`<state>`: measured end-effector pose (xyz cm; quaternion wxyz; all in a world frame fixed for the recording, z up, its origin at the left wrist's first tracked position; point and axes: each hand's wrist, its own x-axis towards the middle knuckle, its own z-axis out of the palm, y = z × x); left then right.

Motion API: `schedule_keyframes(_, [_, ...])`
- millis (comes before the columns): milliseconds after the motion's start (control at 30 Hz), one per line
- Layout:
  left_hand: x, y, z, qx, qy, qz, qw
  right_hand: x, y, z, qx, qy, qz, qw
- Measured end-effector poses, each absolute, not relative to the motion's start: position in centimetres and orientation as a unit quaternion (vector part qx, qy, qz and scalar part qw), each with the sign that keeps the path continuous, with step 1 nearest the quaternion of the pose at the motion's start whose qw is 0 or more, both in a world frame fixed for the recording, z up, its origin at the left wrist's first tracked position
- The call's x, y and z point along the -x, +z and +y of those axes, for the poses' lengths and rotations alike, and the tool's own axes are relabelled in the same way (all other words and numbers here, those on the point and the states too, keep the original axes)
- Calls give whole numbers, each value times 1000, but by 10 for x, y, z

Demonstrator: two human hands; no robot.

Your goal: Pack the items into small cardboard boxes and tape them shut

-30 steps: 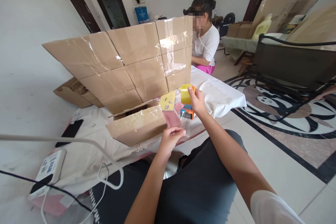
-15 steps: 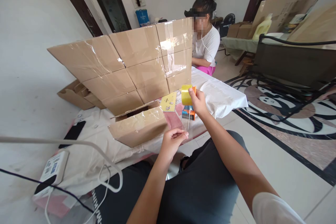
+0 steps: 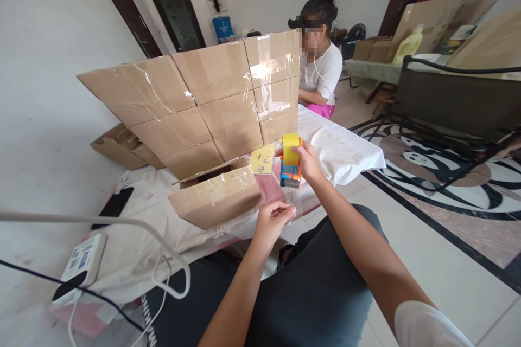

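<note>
My right hand point(image 3: 310, 161) grips a tape dispenser point(image 3: 290, 167) with an orange and blue frame and a yellow roll, held over the table's near edge. Below and to its left, my left hand point(image 3: 274, 221) is closed in a pinch. A faint clear piece of tape point(image 3: 291, 220) shows at its fingertips, though its full length is hard to make out. Left of that hand lies a small cardboard box point(image 3: 220, 198) with its top gaping. Behind it, a tall wall of taped cardboard boxes point(image 3: 191, 97) stands on the cloth.
A yellow printed card point(image 3: 262, 159) lies by the small box. Across the table point(image 3: 342, 146) sits a person point(image 3: 321, 70) in a white top. A power strip point(image 3: 79, 268), a black phone-like slab point(image 3: 113, 208) and a pale cable point(image 3: 179, 279) are at the left. A dark chair point(image 3: 448, 103) stands right.
The clear tape strip no longer shows stretched between my hands. The dispenser has turned, showing more of its blue part, and my left hand has shifted slightly right and down.
</note>
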<state>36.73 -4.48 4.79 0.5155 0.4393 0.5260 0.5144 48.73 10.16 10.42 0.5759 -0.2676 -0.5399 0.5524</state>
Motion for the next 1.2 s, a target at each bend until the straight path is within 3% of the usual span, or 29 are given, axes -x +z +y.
schedule_keyframes(167, [-369, 48, -44, -446, 508, 528, 513, -486, 105, 101, 239, 591, -512, 575])
schedule_keyframes(367, [-370, 48, -46, -461, 500, 530, 507, -482, 111, 96, 282, 535, -521, 603])
schedule_keyframes(767, [-366, 47, -44, -476, 502, 540, 480, -482, 110, 97, 290, 553, -490, 608])
schedule_keyframes(1200, [-368, 37, -32, -443, 552, 595, 381, -477, 113, 88, 302, 511, -503, 628])
